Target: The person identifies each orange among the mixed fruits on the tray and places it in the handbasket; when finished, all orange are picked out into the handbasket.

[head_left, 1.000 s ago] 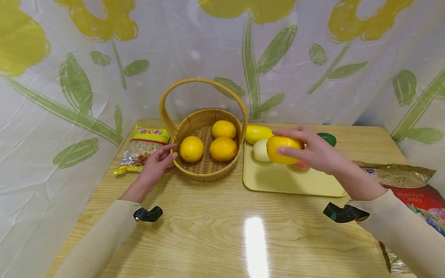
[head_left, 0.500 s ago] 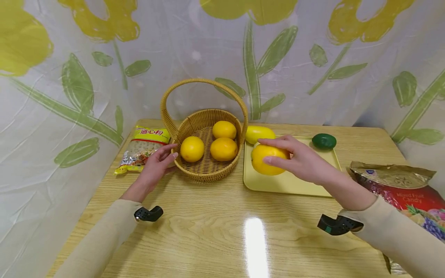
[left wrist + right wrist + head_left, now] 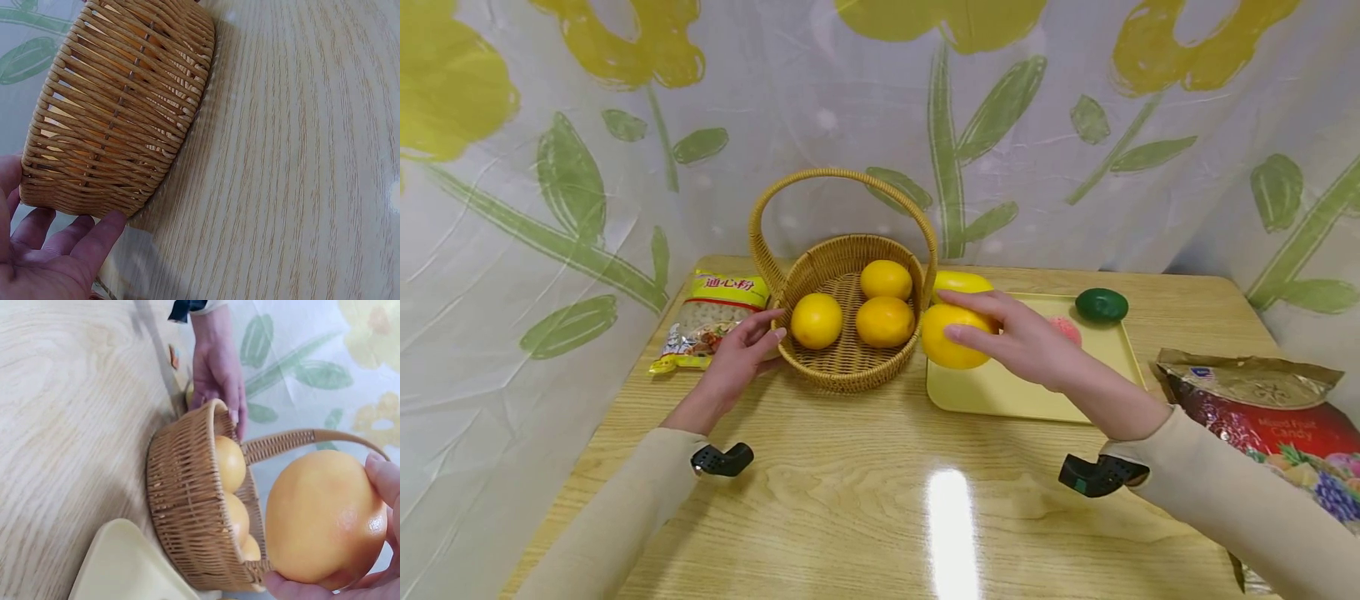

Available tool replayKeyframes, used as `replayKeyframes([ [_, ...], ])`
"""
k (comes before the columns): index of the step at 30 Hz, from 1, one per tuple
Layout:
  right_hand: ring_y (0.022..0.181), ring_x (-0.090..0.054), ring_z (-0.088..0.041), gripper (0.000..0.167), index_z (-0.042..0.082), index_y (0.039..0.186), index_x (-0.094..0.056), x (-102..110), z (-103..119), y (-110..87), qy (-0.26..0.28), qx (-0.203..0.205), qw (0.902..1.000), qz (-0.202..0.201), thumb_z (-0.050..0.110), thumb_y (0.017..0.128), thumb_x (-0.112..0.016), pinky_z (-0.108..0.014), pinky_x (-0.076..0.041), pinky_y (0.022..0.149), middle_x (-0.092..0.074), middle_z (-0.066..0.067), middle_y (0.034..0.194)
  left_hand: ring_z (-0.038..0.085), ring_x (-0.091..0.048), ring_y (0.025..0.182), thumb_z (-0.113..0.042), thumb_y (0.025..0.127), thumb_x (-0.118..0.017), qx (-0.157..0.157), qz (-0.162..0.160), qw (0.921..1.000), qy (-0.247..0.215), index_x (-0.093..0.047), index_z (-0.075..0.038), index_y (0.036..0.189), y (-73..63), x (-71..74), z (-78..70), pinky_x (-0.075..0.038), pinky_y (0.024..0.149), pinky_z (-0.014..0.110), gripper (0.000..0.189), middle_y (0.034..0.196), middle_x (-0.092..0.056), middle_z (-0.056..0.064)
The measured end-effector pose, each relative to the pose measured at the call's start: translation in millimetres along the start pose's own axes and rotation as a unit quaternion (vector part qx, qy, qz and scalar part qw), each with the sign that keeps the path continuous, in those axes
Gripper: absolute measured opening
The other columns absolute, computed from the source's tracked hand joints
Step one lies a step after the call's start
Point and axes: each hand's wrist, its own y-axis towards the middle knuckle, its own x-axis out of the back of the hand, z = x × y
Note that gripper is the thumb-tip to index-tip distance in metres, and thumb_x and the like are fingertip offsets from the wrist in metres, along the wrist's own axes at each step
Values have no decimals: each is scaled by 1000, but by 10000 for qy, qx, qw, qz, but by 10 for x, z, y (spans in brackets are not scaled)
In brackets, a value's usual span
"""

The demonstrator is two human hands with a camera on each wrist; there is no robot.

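Note:
My right hand (image 3: 1022, 342) grips a round orange-yellow fruit (image 3: 953, 353) between thumb and fingers. It holds the fruit just right of the wicker basket (image 3: 835, 382), over the left part of the yellow tray (image 3: 1000, 396). Inside the basket lie three similar fruits, one at the left (image 3: 816, 321) and two at the right. At the basket's left side is my left hand (image 3: 737, 358); in the left wrist view its fairly straight fingers (image 3: 103, 240) touch the woven wall, with the thumb near the rim. The basket's tall handle (image 3: 287, 442) arches upright behind the held fruit in the right wrist view.
A yellow oblong fruit (image 3: 962, 282) lies at the tray's back left, partly covered by my right hand. Farther right are a pinkish fruit (image 3: 1066, 330) and a dark green one (image 3: 1102, 306). A pasta bag (image 3: 718, 308) is left of the basket, a candy bag (image 3: 1270, 408) far right.
My right hand has carried the orange-yellow fruit leftward across the tray towards the basket, uncovering the green and pinkish fruits. My left hand has stayed at the basket's side.

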Motion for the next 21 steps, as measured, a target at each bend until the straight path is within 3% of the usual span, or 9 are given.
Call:
replayKeyframes([
  [5,131,-40,-20,52,20,149,-44,-40,42,120,103,201,9996,191,33,100,-58,-44,-34,109,-47,-1,146,27,-30,142,-28,102,-55,-6,-30,10000,-44,-34,-6,150,-2,-4,-5,-42,103,53,57,157,-29,14],
  [10,124,-42,-21,53,20,149,-43,-81,100,229,206,312,9988,320,31,100,-58,-41,-39,104,-51,-2,139,28,-33,140,-28,102,-54,-12,-23,10000,-14,-33,-6,151,0,0,-8,-42,103,53,57,156,-30,14],
  [16,124,-42,-21,52,22,149,-43,-145,132,386,-28,367,9990,271,33,100,-57,-41,-37,105,-48,-3,142,29,-34,139,-28,102,-54,-53,-2,10000,-19,-32,-5,151,4,5,-2,-42,103,53,58,156,-31,15],
  [21,134,-37,-24,52,22,150,-42,-203,174,517,-140,263,9994,149,34,101,-56,-44,-31,111,-41,-6,149,28,-32,141,-28,102,-53,-44,43,10000,-22,-33,-6,151,0,3,-4,-42,103,53,57,157,-30,14],
])
